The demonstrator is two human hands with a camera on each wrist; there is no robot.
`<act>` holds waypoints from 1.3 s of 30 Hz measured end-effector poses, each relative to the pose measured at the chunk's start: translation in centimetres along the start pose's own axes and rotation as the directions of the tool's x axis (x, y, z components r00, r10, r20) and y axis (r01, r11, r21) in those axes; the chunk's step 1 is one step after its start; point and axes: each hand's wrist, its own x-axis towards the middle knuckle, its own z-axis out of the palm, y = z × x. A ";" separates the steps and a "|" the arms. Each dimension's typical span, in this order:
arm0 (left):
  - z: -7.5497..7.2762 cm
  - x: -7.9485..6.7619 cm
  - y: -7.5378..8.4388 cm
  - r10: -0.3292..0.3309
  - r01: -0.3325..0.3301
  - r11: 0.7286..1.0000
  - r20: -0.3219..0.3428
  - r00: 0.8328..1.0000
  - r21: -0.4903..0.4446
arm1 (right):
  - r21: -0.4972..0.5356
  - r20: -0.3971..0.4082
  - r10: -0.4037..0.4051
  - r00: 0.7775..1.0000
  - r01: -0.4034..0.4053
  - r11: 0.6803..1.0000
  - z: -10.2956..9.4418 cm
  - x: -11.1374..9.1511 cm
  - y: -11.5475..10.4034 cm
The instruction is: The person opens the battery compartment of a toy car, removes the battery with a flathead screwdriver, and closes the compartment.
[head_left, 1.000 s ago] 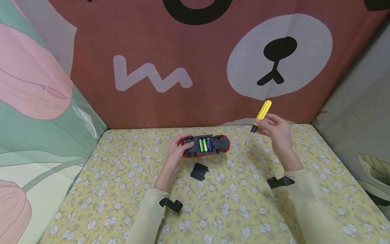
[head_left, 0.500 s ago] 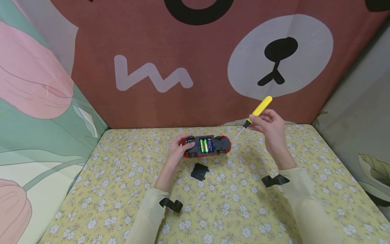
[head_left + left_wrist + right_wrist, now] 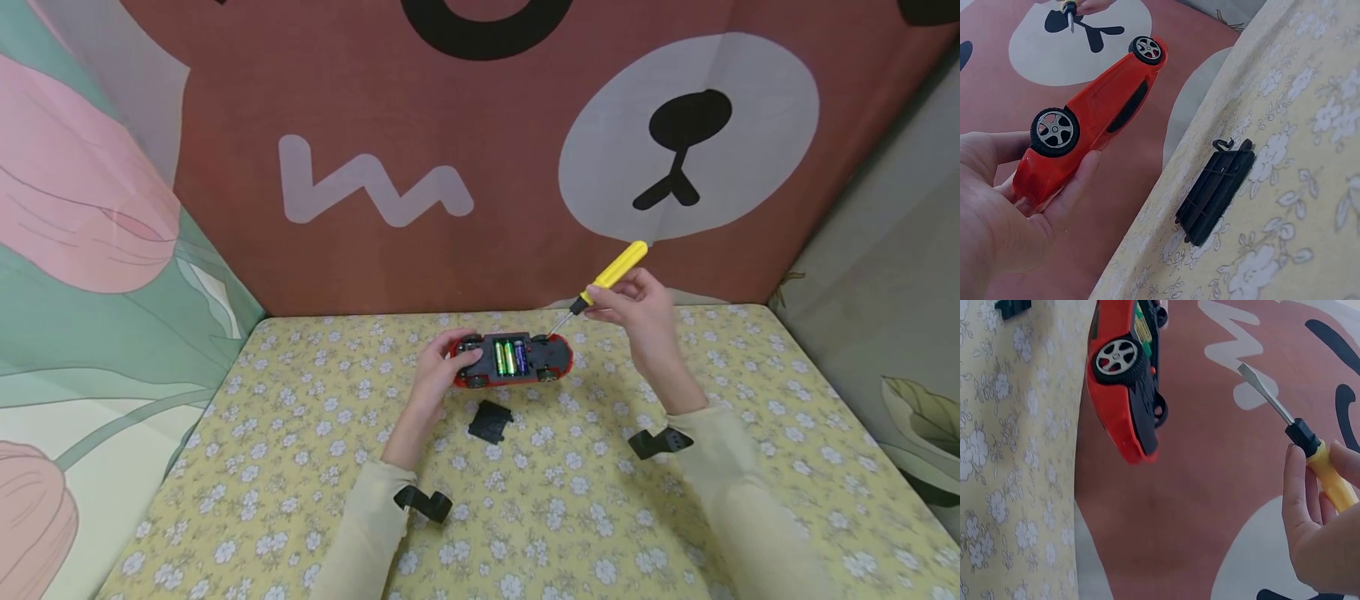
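Further left than 1 second ago is the person's right hand [image 3: 648, 321], its yellow-handled screwdriver with a black collar and flat metal blade [image 3: 617, 271] now near the red toy car with a dark underside [image 3: 1100, 105]; the car itself has edged slightly right.

Behind everything rises a reddish-brown backdrop [image 3: 510, 167] printed with a pale muzzle and a zigzag. Below it spreads a pale yellow cloth patterned with white flowers [image 3: 262, 467]. 2 cream sleeves [image 3: 367, 508] reach over it, each with a black bracket [image 3: 423, 504] near the cuff.

Held above the cloth, the car is upside down, 1 end gripped between the thumb and fingers of the left hand [image 3: 435, 371]. Pinched by the right hand's thumb and fingers, the screwdriver slants down toward the car (the right wrist view shows its tip apart from the bodywork). On the cloth, nearer the person than the car, lies a flat, ribbed black plate [image 3: 491, 422]. Smallest are 3 cylindrical batteries, 2 green and 1 purple [image 3: 511, 357], side by side in the car's open compartment.
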 end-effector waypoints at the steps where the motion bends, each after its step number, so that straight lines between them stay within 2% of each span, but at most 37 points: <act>1: 0.0 0.0 0.0 0.001 -0.001 1.000 0.001 1.000 0.000 | -0.004 0.002 0.005 1.000 -0.005 1.000 0.2 0.0 0.1; 9: 0.1 -0.1 0.0 0.011 -0.011 1.000 0.003 1.000 -0.001 | -0.100 0.012 0.048 0.999 -0.047 0.994 1.5 0.1 0.9; 17: 0.1 0.0 0.0 0.026 -0.026 1.000 0.016 1.000 0.007 | -0.137 0.032 0.081 0.996 -0.076 0.988 2.7 0.0 1.5; 28: 0.3 0.0 -0.1 0.035 -0.034 0.999 0.033 0.999 -0.009 | -0.253 0.010 0.101 0.995 -0.095 0.963 4.1 -0.1 2.6; 39: 0.5 -0.3 0.2 0.028 -0.029 1.000 0.020 0.999 0.006 | -0.262 0.020 0.083 0.996 -0.074 0.962 4.7 -0.4 3.1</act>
